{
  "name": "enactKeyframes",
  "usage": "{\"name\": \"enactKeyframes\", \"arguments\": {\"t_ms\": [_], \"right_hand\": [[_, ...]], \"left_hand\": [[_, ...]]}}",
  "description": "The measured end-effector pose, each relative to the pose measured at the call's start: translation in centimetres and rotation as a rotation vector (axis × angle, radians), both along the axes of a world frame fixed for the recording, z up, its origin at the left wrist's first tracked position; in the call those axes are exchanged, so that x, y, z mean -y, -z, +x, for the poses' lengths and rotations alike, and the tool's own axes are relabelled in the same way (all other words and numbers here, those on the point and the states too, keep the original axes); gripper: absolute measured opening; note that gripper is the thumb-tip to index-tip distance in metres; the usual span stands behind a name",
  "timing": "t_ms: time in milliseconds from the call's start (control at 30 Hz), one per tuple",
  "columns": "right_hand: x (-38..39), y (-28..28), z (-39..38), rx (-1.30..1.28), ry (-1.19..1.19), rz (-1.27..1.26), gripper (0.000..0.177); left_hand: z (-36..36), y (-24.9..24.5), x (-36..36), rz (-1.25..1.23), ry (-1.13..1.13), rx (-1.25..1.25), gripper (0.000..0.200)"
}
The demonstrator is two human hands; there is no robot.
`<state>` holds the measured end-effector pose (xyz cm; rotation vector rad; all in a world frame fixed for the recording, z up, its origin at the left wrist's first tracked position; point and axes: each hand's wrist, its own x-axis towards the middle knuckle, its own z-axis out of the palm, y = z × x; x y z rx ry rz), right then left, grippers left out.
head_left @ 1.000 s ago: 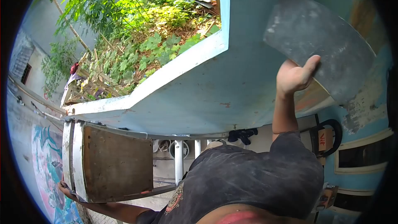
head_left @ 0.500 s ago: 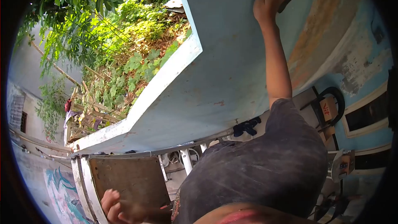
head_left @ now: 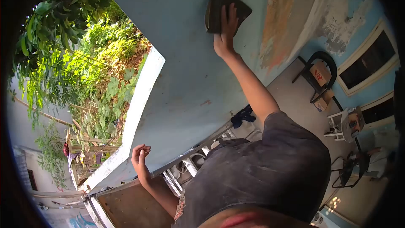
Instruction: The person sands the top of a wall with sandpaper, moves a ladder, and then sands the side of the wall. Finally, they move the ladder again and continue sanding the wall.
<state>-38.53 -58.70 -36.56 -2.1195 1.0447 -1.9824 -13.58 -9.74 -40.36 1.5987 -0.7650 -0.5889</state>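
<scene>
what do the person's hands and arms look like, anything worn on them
The left hand and right hand show no gloves or watch. The shirt is dark grey with pale smudges and a patterned print; its right sleeve is short.

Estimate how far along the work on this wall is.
Done: much of the blue wall looks fairly even, though none is clearly finished. In hand: the right hand holds a folded dark sheet against it; the left hand looks empty. Remaining, probably: the orange-brown band and flaking patch.
</scene>
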Motion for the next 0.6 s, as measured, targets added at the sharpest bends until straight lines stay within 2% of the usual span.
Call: {"name": "enactKeyframes", "arguments": {"t_ms": [33, 100, 133, 167, 233, 400, 433, 500, 567, 600], "right_hand": [[-0.7, 0.4, -0.7, 0.003, 0.008, -0.011, 0.061], [-1.9, 1.1, -2.7, -0.033, -0.268, 0.027, 0.059], [-2.4, 0.6, -3.6, -0.034, -0.264, 0.019, 0.059], [-3.0, 0.2, -4.5, 0.042, -0.359, 0.061, 0.058], [-4.2, -0.3, -5.3, 0.112, -0.474, 0.128, 0.058], [-1.8, -3.1, -4.3, 0.516, -0.38, 0.113, 0.059], [-1.7, -3.7, -3.4, 0.514, -0.386, 0.124, 0.059], [-1.7, -4.7, -0.3, 0.271, -0.241, 0.05, 0.062], [-1.9, -2.8, 2.9, 0.112, 0.021, -0.039, 0.074], [-2.6, -2.1, 3.6, 0.114, 0.046, -0.042, 0.082]], "left_hand": [[-0.2, -0.5, 0.5, -0.011, 0.008, 0.003, 0.024], [-1.2, -1.4, 0.7, 0.064, 0.188, 0.008, 0.026], [-1.1, -1.5, 0.7, 0.028, 0.145, -0.053, 0.025], [-0.9, -1.4, 1.0, 0.025, 0.148, -0.055, 0.025], [-0.8, -0.8, 0.9, -0.073, 0.105, 0.024, 0.027], [-1.6, -0.5, 1.1, -0.033, 0.133, 0.066, 0.025], [-1.7, -0.5, 0.8, -0.071, 0.095, 0.046, 0.022], [-1.3, -0.3, 0.3, -0.104, 0.054, 0.028, 0.018], [-0.9, 0.5, -0.2, -0.157, 0.064, 0.113, 0.022], [-1.0, 0.5, -0.2, -0.157, 0.045, 0.121, 0.021]]}}
